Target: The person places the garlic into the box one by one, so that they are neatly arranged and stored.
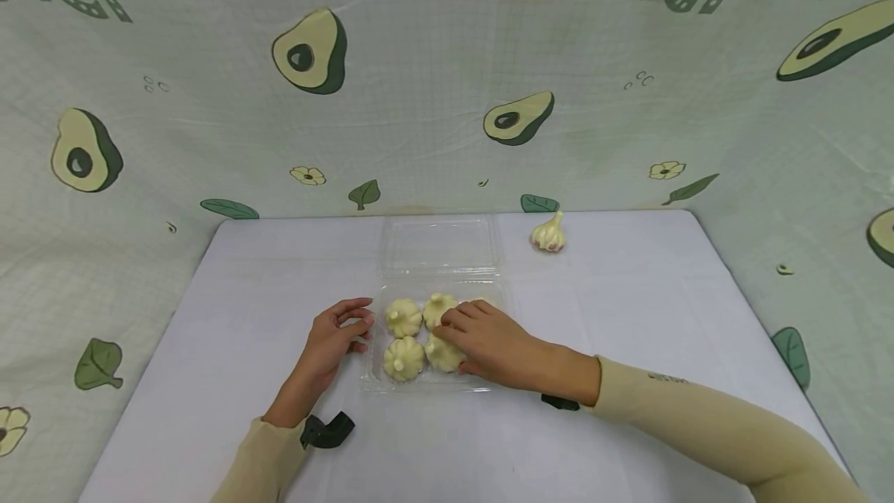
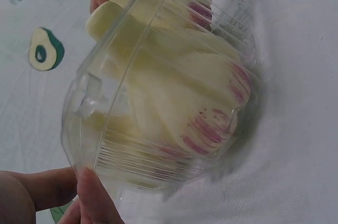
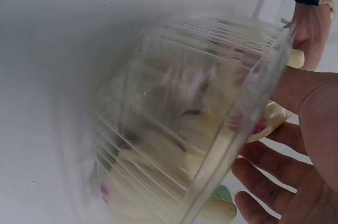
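Note:
A clear plastic clamshell container (image 1: 433, 387) lies on the table with its lid (image 1: 440, 247) folded back. Several white garlic bulbs (image 1: 403, 359) sit inside, purple-streaked at the base in the left wrist view. At the container's left edge, my left hand (image 1: 334, 338) pinches the rim between thumb (image 2: 97, 197) and forefinger. My right hand (image 1: 492, 344) reaches over the right part of the container. Its thumb and fingers (image 3: 269, 166) curl round a garlic bulb (image 3: 269, 121) at rim height, partly hidden by the palm. Another bulb shows only partly behind this hand.
One more garlic bulb (image 1: 549, 234) lies outside the container near the table's back edge, right of the lid. A white cloth covers the table (image 1: 628, 301). An avocado-print curtain (image 1: 419, 99) hangs behind and at both sides.

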Demonstrator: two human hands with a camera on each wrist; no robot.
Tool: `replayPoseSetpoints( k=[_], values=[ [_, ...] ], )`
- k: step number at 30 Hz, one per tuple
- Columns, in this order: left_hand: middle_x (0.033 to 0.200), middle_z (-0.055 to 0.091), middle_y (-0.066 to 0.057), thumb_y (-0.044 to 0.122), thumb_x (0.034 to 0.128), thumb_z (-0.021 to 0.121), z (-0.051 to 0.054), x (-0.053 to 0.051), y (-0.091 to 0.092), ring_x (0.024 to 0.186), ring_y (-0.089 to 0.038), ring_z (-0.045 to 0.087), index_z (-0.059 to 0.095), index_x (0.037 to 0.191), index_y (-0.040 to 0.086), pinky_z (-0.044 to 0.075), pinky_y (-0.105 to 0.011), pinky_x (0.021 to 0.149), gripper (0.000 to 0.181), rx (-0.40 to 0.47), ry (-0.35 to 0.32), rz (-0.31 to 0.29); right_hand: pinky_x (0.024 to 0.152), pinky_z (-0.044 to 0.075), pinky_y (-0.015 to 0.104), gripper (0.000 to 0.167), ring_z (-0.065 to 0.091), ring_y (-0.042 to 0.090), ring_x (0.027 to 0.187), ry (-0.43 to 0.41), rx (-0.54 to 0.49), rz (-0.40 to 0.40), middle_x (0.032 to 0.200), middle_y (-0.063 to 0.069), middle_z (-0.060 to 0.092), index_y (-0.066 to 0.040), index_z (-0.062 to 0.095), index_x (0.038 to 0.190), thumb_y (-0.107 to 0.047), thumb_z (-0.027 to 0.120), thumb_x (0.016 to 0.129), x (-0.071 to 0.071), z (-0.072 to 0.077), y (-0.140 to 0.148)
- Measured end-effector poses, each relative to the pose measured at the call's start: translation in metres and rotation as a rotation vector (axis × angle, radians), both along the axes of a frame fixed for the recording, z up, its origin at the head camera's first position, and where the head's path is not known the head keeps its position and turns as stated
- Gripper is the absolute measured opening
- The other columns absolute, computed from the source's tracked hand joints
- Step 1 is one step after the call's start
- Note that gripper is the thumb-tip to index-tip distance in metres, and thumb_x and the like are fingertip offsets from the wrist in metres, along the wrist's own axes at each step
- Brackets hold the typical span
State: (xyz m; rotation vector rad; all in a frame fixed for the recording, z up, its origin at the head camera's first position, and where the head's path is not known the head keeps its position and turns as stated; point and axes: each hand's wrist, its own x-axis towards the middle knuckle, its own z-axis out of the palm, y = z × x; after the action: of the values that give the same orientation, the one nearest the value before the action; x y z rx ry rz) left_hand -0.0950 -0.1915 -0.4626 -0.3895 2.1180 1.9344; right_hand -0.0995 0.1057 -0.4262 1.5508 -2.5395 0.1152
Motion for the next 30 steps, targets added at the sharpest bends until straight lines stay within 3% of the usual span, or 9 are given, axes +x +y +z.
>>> replayPoseSetpoints(
  k=[11, 30],
  values=[
    [0.104, 0.064, -0.001, 0.005, 0.1041, 0.066, 0.0, 0.0, 0.001, 0.079, -0.01, 0.062, 0.056, 0.144, -0.005, 0.057, -0.022, 0.063, 0.043, 0.0, 0.004, 0.001, 0.102, 0.05, 0.034, 0.065, 0.06, 0.02, 0.117, 0.008, 0.11, -0.009, 0.123, -0.002, 0.067, -0.014, 0.067, 0.134, -0.039, 0.095, 0.08, 0.0, -0.003, -0.005],
    [0.104, 0.064, -0.001, 0.005, 0.1036, 0.067, 0.0, 0.0, 0.0, 0.079, -0.01, 0.062, 0.056, 0.144, -0.004, 0.057, -0.022, 0.063, 0.043, -0.005, 0.001, 0.004, 0.099, 0.05, 0.033, 0.061, 0.06, 0.021, 0.115, 0.059, 0.079, -0.007, 0.118, -0.002, 0.065, -0.017, 0.068, 0.13, -0.032, 0.097, 0.079, 0.0, -0.013, -0.006]
  ],
)
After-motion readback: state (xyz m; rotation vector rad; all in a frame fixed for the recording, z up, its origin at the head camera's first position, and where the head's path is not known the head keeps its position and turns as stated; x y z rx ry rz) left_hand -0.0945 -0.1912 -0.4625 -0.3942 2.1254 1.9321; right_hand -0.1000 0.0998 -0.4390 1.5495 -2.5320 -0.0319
